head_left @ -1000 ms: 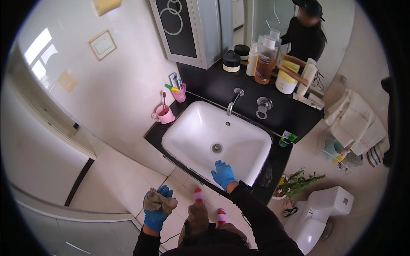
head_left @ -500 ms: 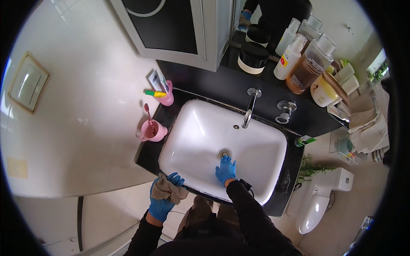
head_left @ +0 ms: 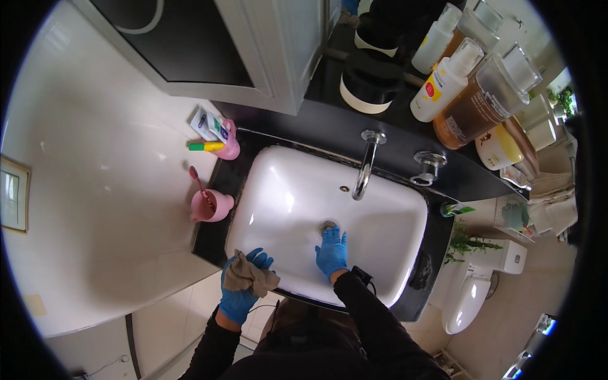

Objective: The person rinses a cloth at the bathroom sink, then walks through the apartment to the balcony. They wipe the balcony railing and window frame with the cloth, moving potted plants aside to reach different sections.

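Note:
Blue gloves cover both hands. My left hand grips a crumpled beige cloth at the front left rim of the white sink. Inside the basin my right hand reaches palm down, fingers stretched out over the round metal drain. Its fingertips lie at the drain and cover part of it; nothing shows in that hand. Behind the drain, a chrome faucet spout comes out of the black wall ledge, with a chrome knob to its right.
On the counter's left stand a pink cup with a toothbrush and a pink cup with tubes. Bottles and a black-lidded jar line the ledge. A green tube lies right; a cabinet overhangs the back left.
My view has shifted closer to the ledge and its bottles. The right hand's fingers remain at the drain, and the left hand still has the cloth.

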`<state>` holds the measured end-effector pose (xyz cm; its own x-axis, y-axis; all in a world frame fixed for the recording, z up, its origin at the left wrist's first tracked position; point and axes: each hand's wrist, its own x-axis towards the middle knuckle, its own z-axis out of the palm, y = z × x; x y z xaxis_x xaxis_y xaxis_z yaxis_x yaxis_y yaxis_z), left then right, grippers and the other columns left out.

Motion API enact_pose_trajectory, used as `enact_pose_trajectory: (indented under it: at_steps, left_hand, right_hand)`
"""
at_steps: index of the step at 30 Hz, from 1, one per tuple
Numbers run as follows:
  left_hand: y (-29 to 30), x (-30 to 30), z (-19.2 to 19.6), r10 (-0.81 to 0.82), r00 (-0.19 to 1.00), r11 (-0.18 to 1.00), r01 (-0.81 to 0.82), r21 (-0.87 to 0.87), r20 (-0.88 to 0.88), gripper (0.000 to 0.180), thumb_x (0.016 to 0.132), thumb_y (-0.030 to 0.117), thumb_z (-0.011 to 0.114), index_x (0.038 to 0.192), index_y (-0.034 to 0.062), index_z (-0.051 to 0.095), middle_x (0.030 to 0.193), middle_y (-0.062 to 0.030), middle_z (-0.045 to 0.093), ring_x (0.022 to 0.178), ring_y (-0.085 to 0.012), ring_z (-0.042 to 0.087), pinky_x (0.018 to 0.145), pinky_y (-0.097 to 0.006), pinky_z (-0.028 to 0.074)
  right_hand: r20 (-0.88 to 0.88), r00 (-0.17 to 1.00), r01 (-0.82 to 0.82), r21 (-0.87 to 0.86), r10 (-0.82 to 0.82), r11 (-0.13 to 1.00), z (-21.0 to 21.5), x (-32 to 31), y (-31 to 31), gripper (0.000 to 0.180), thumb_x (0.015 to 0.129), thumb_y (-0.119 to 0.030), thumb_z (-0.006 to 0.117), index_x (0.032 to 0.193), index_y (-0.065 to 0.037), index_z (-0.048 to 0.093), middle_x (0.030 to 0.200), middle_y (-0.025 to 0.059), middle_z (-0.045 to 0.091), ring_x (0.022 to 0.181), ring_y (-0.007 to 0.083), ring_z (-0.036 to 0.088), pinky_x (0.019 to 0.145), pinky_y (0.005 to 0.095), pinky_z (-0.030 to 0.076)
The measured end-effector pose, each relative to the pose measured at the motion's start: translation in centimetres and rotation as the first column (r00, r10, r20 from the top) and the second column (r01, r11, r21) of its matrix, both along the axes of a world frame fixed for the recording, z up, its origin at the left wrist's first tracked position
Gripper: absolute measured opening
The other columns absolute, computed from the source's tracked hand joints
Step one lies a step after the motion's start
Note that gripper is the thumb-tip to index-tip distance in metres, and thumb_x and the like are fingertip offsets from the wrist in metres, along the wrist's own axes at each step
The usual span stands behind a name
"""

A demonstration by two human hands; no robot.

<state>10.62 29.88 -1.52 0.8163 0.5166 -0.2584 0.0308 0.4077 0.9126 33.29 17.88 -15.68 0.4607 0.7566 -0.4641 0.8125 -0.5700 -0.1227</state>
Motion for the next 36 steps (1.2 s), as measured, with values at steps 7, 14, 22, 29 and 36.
enact_pose_trajectory:
  at_steps: [7,14,22,29,36]
  left_hand:
    - [0.2,3.7,0.3,0.068,0.995,0.984,-0.055,-0.169,0.074,0.047,0.103,0.027,0.031,0.142,0.0018,0.029,0.141,-0.0122,0.043,0.128,-0.0226,0.044,0.111,-0.03,0.035]
    - [0.7,7.2,2.1,0.057,0.998,0.988,-0.056,-0.144,0.001,0.049,0.103,0.034,0.031,0.139,0.0008,0.034,0.136,-0.0105,0.048,0.124,-0.0243,0.048,0.109,-0.035,0.036]
    - [2.2,10.8,-0.5,0.225,0.974,0.813,-0.182,-0.553,0.01,0.044,0.099,0.037,0.037,0.121,0.0002,0.047,0.114,-0.0093,0.057,0.106,-0.0256,0.055,0.094,-0.044,0.044]
    - [1.8,14.3,-4.5,0.173,0.985,0.779,-0.14,-0.611,-0.006,0.041,0.099,0.036,0.039,0.11,-0.0012,0.053,0.098,-0.0141,0.063,0.088,-0.0275,0.061,0.083,-0.043,0.05]
    - [0.4,18.8,-10.4,0.258,0.965,0.569,-0.195,-0.799,-0.052,0.028,0.095,0.028,0.052,0.083,0.0052,0.062,0.076,-0.0101,0.064,0.075,-0.0243,0.06,0.072,-0.035,0.05]
  right_hand:
    - [-0.057,0.998,-0.036,-0.032,0.034,0.999,-0.3,0.8,0.9,0.073,0.091,-0.042,0.048,0.141,0.008,0.031,0.146,0.0217,0.034,0.14,0.035,0.024,0.115,0.0512,0.011]
    - [-0.268,0.962,0.08,0.115,-0.047,0.99,-1.0,2.7,0.6,0.064,0.093,-0.039,0.049,0.137,0.007,0.039,0.142,0.0222,0.04,0.137,0.0325,0.032,0.114,0.0507,0.019]
    - [-0.966,0.254,0.958,0.242,0.057,-0.156,8.9,16.3,-6.4,0.042,0.099,-0.031,0.047,0.13,-0.004,0.051,0.136,0.0092,0.051,0.124,0.021,0.048,0.108,0.0399,0.033]
    - [-0.924,0.238,0.949,0.156,0.299,-0.274,15.2,21.1,-4.3,0.04,0.098,-0.037,0.051,0.122,-0.007,0.058,0.116,0.0059,0.061,0.102,0.015,0.057,0.098,0.0349,0.042]
    - [-0.927,0.371,0.9,0.345,0.05,-0.267,15.8,20.0,-4.2,0.034,0.097,-0.036,0.053,0.112,-0.007,0.062,0.101,0.0044,0.066,0.097,0.0145,0.061,0.095,0.0326,0.046]
